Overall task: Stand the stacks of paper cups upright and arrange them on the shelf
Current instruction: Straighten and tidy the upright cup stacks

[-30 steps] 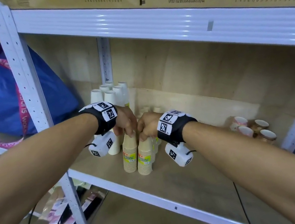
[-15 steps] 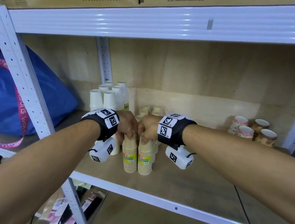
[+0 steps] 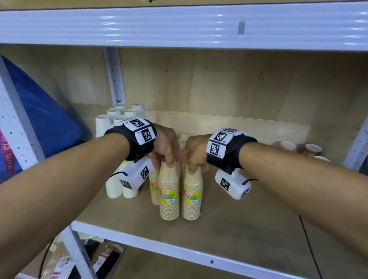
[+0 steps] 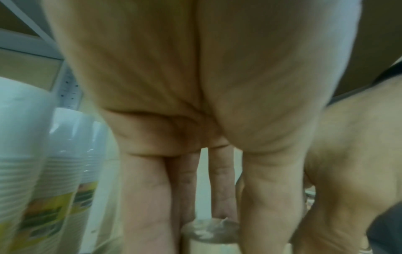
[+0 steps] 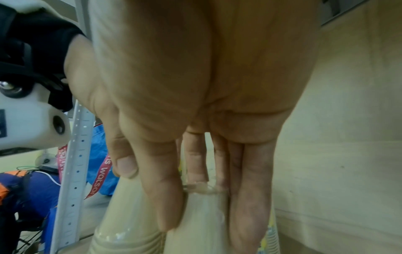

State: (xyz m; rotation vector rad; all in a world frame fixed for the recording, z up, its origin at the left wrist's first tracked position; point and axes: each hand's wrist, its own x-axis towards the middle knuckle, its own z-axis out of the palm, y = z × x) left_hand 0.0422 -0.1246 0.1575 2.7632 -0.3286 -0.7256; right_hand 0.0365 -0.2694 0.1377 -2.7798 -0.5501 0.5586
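Note:
Two upright beige paper-cup stacks in clear wrap stand side by side near the front of the wooden shelf (image 3: 241,217). My left hand (image 3: 168,163) grips the top of the left stack (image 3: 168,193), whose wrapped top (image 4: 208,230) sits between the fingers (image 4: 147,197). Beside it, my right hand (image 3: 195,167) grips the top of the right stack (image 3: 189,196); its fingers (image 5: 161,192) close round that stack's top (image 5: 204,220). A third beige stack (image 3: 154,188) stands just behind the left one.
Several white cup stacks (image 3: 110,119) stand upright at the shelf's back left corner, close to my left wrist. Patterned cups (image 3: 307,149) lie on their sides at the right. A white upright post (image 3: 11,125) and the shelf beam above (image 3: 183,28) bound the opening.
Both hands keep hold of the tops of the two beige stacks. The stacks stay in about the same spot on the shelf.

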